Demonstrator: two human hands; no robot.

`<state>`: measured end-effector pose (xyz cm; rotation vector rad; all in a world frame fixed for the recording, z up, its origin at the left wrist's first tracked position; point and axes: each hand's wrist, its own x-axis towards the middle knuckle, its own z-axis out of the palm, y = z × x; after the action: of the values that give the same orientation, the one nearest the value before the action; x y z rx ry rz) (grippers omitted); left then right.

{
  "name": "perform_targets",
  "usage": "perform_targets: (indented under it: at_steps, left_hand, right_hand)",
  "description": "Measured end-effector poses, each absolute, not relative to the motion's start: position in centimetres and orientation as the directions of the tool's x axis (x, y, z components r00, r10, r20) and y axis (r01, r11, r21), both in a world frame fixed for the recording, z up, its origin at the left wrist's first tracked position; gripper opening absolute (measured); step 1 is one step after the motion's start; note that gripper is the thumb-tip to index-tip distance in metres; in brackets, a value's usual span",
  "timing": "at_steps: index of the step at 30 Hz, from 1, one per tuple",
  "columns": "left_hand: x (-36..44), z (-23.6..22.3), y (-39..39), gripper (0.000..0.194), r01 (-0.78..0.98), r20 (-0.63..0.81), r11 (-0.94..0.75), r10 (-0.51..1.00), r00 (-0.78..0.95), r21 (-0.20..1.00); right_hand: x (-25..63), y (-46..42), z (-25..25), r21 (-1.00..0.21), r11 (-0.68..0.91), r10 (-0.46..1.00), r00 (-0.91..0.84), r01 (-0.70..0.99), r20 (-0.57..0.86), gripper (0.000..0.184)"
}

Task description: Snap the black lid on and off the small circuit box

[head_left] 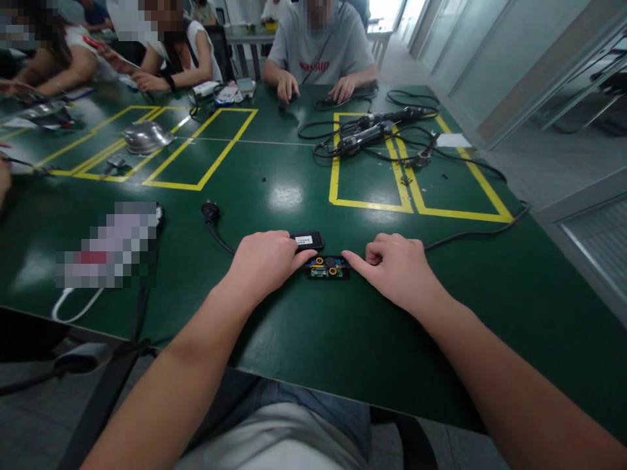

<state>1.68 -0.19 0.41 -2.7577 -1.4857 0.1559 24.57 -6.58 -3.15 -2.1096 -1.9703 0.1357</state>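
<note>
A small black housing (328, 277) lies uncovered on the green table, its circuit board with copper-ringed coils (333, 270) and coloured wires facing up. My left hand (264, 261) is at its left end, fingers curled down and thumb touching the edge. From under that hand runs a black power cord (221, 240), ending in a plug (210, 210). My right hand (399, 264) is curled at the housing's right end, thumb stretched to its corner; a second black cord (470, 234) leaves behind it. A black cover with a white label (304, 240) lies just beyond the housing, beside my left fingers.
A blurred phone-like device (115, 245) with a white cable lies left. Black handheld tools (365, 136) with tangled cords lie beyond my right hand, near yellow tape rectangles (371, 205). A metal bowl-shaped part (145, 137) sits far left. Across the table, a person (321, 49) and others sit.
</note>
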Motion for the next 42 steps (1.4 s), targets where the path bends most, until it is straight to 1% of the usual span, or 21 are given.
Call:
perform_targets:
  at_steps: [2,5,7,8,10,12,14,17,20,23,25,29,36,42]
  left_hand:
    - [1.5,0.2,-0.2,0.047,0.83,-0.043,-0.557,0.83,0.556,-0.03]
    - [1.3,-0.3,0.0,0.032,0.811,0.13,-0.583,0.808,0.574,0.045]
    - [1.1,-0.7,0.2,0.026,0.775,0.219,-0.621,0.777,0.59,0.116]
    - [1.0,-0.9,0.4,0.028,0.756,0.231,-0.637,0.767,0.599,0.154]
    - [0.8,-1.3,0.7,0.038,0.729,0.209,-0.649,0.76,0.615,0.217]
    - [0.5,-1.4,1.0,0.042,0.72,0.176,-0.648,0.761,0.624,0.249]
    - [0.3,-1.4,1.2,0.04,0.71,0.166,-0.655,0.754,0.636,0.258]
    - [0.2,-1.1,1.1,0.035,0.664,0.237,-0.685,0.728,0.643,0.3]
    - [0.3,-0.7,0.4,0.034,0.533,0.329,-0.745,0.66,0.675,0.402]
    - [0.6,-0.5,-0.2,0.033,0.401,0.32,-0.787,0.574,0.754,0.468]
    - [0.8,-0.5,-0.5,0.031,0.37,0.276,-0.796,0.537,0.798,0.48]
    - [0.8,-0.8,-0.6,0.03,0.392,0.222,-0.799,0.528,0.819,0.456]
    - [1.0,-0.7,-0.7,0.028,0.405,0.215,-0.813,0.522,0.825,0.418]
    - [1.1,-0.7,-0.6,0.028,0.415,0.207,-0.809,0.528,0.823,0.417]
  right_hand:
    - [24.6,-6.6,-3.3,-0.255,-0.042,0.99,0.074,0.966,0.117,0.064]
    - [24.7,-6.6,-3.4,-0.266,-0.022,0.988,0.062,0.964,0.143,0.061]
    - [24.6,-6.7,-3.4,-0.271,-0.022,0.989,0.062,0.962,0.138,0.058]
    - [24.6,-6.7,-3.4,-0.275,-0.024,0.99,0.062,0.961,0.129,0.056]
    - [24.5,-6.7,-3.2,-0.281,-0.031,0.991,0.066,0.959,0.114,0.052]
    - [24.4,-6.7,-3.2,-0.282,-0.04,0.992,0.073,0.959,0.107,0.049]
    - [24.3,-6.7,-3.1,-0.279,-0.046,0.99,0.08,0.959,0.113,0.048]
    - [24.3,-6.7,-3.3,-0.271,-0.047,0.991,0.08,0.962,0.11,0.047]
    - [24.3,-6.8,-3.4,-0.264,-0.034,0.992,0.065,0.964,0.11,0.045]
    - [24.3,-6.8,-3.5,-0.266,-0.023,0.99,0.059,0.964,0.126,0.042]
    - [24.2,-6.8,-3.5,-0.264,-0.026,0.991,0.06,0.964,0.123,0.042]
    - [24.1,-6.8,-3.5,-0.261,-0.025,0.99,0.061,0.965,0.129,0.045]
    - [24.0,-6.8,-3.6,-0.252,-0.033,0.989,0.069,0.967,0.134,0.049]
    - [23.9,-6.8,-3.4,-0.262,-0.036,0.989,0.071,0.964,0.128,0.047]
